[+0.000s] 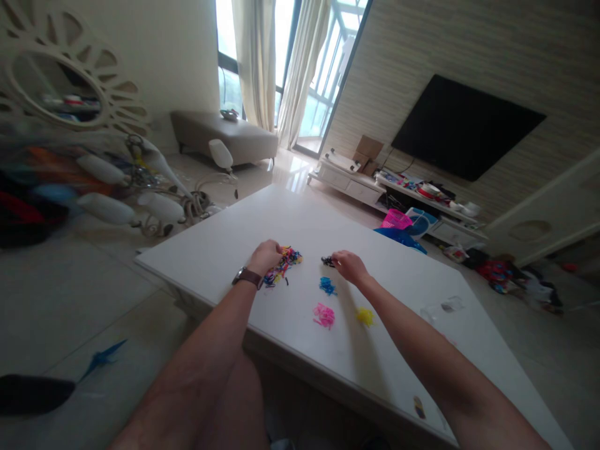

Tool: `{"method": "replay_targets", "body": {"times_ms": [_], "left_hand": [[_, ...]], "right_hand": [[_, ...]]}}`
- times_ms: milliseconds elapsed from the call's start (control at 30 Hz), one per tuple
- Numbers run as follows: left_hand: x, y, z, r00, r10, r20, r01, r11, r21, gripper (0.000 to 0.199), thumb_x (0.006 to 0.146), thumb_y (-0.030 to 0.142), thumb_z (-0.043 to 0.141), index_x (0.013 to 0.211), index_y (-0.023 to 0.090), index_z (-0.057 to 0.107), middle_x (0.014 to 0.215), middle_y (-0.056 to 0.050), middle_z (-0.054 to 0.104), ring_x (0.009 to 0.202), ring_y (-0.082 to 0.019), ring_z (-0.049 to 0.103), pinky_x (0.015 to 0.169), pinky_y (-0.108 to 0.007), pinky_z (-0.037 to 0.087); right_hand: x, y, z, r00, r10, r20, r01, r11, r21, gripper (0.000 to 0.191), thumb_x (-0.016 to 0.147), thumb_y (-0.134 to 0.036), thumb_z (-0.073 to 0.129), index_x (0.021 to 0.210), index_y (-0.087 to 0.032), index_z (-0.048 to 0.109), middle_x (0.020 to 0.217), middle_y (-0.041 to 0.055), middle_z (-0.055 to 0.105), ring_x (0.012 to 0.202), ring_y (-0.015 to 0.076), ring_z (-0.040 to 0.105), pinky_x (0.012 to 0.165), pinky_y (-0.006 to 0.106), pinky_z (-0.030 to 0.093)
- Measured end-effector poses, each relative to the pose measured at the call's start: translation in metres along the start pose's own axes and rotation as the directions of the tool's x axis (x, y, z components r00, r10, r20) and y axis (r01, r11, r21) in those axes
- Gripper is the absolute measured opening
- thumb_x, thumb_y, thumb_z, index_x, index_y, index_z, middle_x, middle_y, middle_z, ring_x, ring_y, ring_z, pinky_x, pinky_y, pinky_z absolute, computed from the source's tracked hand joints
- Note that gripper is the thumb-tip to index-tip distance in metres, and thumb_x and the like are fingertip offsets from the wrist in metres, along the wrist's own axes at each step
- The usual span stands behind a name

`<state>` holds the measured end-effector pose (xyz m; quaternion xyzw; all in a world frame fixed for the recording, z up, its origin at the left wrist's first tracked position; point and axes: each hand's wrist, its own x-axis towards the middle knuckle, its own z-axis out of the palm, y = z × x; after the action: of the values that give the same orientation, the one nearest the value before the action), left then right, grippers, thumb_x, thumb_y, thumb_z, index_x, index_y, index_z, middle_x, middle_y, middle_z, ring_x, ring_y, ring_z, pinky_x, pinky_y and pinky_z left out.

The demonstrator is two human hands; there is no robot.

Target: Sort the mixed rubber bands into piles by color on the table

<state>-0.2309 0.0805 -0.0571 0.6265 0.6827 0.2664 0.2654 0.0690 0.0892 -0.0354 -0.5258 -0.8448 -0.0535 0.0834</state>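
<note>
My left hand, with a brown-strapped watch on its wrist, rests at a mixed pile of small colourful strips that look like rubber bands. Its fingers are bent together over the pile's left edge; whatever they pinch is hidden. On the right, my right hand has its fingertips closed at a small black pile, and I cannot see what lies between them. Nearer to me are a blue pile, a pink pile and a yellow pile, the last close to my right forearm.
The piles lie on a white table. Clear plastic items lie toward its right side, and a small dark-and-yellow piece near the front edge. A lamp with white shades stands on the floor at left. A pink basket is beyond the table.
</note>
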Motion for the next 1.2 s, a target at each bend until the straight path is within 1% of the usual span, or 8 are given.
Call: {"method": "replay_targets", "body": {"times_ms": [167, 333, 433, 567, 667, 767, 933, 1200], "left_hand": [[-0.002, -0.003, -0.003, 1.000, 0.007, -0.011, -0.007, 1.000, 0.004, 0.017, 0.074, 0.023, 0.062, 0.082, 0.016, 0.075, 0.071, -0.008, 0.070, 0.067, -0.018, 0.061, 0.058, -0.024, 0.038], [0.004, -0.007, -0.001, 0.999, 0.028, -0.042, -0.029, 0.999, -0.019, 0.019, 0.076, 0.025, 0.059, 0.079, 0.016, 0.075, 0.072, -0.009, 0.071, 0.067, -0.018, 0.061, 0.057, -0.025, 0.037], [0.004, -0.008, 0.002, 0.999, 0.036, -0.037, -0.038, 0.999, -0.037, 0.021, 0.075, 0.035, 0.064, 0.078, 0.016, 0.075, 0.069, -0.008, 0.070, 0.065, -0.017, 0.060, 0.057, -0.025, 0.038], [0.004, -0.009, 0.006, 0.998, 0.067, -0.007, -0.067, 0.996, -0.054, 0.024, 0.068, 0.039, 0.072, 0.081, 0.019, 0.075, 0.069, -0.005, 0.070, 0.065, -0.016, 0.060, 0.058, -0.023, 0.039], [0.005, -0.009, 0.007, 0.998, 0.059, -0.015, -0.060, 0.998, -0.021, 0.022, 0.068, 0.037, 0.072, 0.080, 0.019, 0.075, 0.073, -0.005, 0.071, 0.067, -0.016, 0.060, 0.058, -0.023, 0.039], [0.006, -0.005, 0.004, 0.997, 0.056, -0.051, -0.058, 0.998, -0.033, 0.021, 0.074, 0.034, 0.067, 0.079, 0.016, 0.075, 0.073, -0.007, 0.071, 0.068, -0.016, 0.061, 0.059, -0.024, 0.039], [0.000, 0.007, -0.005, 0.989, 0.056, -0.140, -0.074, 0.989, -0.126, 0.022, 0.078, 0.027, 0.061, 0.086, 0.012, 0.074, 0.080, -0.008, 0.073, 0.071, -0.015, 0.062, 0.060, -0.022, 0.042], [-0.008, 0.014, -0.005, 0.989, -0.035, -0.147, 0.002, 0.976, -0.216, 0.026, 0.072, 0.022, 0.060, 0.090, 0.012, 0.075, 0.076, -0.006, 0.072, 0.065, -0.014, 0.061, 0.057, -0.021, 0.042]], "right_hand": [[0.003, -0.009, -0.001, 0.999, -0.035, 0.023, 0.036, 0.999, -0.037, 0.013, 0.090, -0.024, 0.056, 0.085, -0.020, 0.067, 0.086, 0.0072, 0.068, 0.080, 0.0191, 0.060, 0.069, 0.027, 0.040], [-0.029, 0.006, -0.016, 0.999, -0.036, 0.009, 0.036, 0.999, -0.017, 0.013, 0.090, -0.022, 0.054, 0.088, -0.020, 0.066, 0.089, 0.0064, 0.066, 0.084, 0.0190, 0.060, 0.074, 0.028, 0.043], [-0.071, 0.023, -0.027, 0.999, 0.024, -0.044, -0.019, 0.995, 0.101, 0.015, 0.090, -0.024, 0.051, 0.090, -0.021, 0.066, 0.093, 0.0059, 0.065, 0.085, 0.0194, 0.060, 0.075, 0.029, 0.046], [-0.152, 0.054, -0.029, 0.992, 0.073, -0.104, -0.056, 0.986, 0.154, 0.019, 0.089, -0.029, 0.050, 0.096, -0.023, 0.066, 0.102, 0.0089, 0.065, 0.100, 0.0250, 0.061, 0.091, 0.038, 0.048], [-0.212, 0.079, -0.017, 0.985, 0.157, -0.066, -0.142, 0.972, 0.185, 0.024, 0.087, -0.035, 0.050, 0.102, -0.026, 0.067, 0.112, 0.0108, 0.065, 0.109, 0.0287, 0.059, 0.098, 0.044, 0.047], [-0.251, 0.097, 0.001, 0.977, 0.212, -0.023, -0.202, 0.955, 0.217, 0.034, 0.086, -0.038, 0.050, 0.115, -0.026, 0.063, 0.124, 0.0113, 0.062, 0.117, 0.0295, 0.057, 0.103, 0.047, 0.044], [-0.261, 0.100, 0.017, 0.955, 0.297, -0.025, -0.288, 0.940, 0.183, 0.043, 0.089, -0.042, 0.047, 0.127, -0.024, 0.057, 0.138, 0.0098, 0.056, 0.127, 0.0279, 0.050, 0.104, 0.048, 0.041], [-0.255, 0.091, 0.013, 0.943, 0.334, -0.018, -0.324, 0.926, 0.193, 0.042, 0.089, -0.040, 0.045, 0.126, -0.025, 0.059, 0.140, 0.0095, 0.055, 0.128, 0.0282, 0.050, 0.098, 0.048, 0.041]]}}
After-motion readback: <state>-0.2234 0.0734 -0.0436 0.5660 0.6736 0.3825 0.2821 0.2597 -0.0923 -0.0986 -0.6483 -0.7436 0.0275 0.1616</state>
